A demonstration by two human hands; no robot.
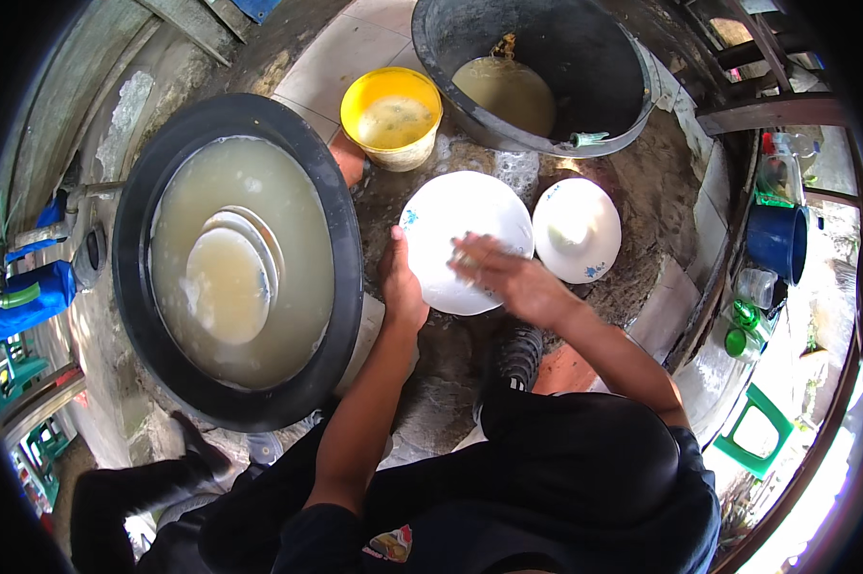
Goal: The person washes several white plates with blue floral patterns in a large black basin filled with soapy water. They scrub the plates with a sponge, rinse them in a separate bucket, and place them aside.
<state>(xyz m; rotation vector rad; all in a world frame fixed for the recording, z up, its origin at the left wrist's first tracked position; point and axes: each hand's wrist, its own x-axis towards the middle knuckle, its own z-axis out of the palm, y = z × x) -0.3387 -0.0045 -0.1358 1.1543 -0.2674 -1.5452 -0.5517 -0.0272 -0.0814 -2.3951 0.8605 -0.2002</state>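
My left hand [404, 283] grips the left rim of a white plate [467, 197] with small blue floral marks, its thumb along the edge. The plate's face is turned up towards me. Over its lower right part lies my right hand [521, 280], fingers bent against the surface and blurred by motion. Something small and pale shows at those fingertips, too smeared to name. Just right of the plate, a second white dish [578, 251] with blue floral marks sits on the wet floor. Left of my hands, several stacked dishes [227, 287] lie in cloudy water inside a large black basin [133, 251].
Beyond the plate stand a yellow bucket [395, 158] of sudsy liquid and a big black tub [431, 50] holding murky water and food scraps. A blue bucket [772, 240] and green bottles [743, 344] lie at right. Another person's leg [137, 488] shows lower left.
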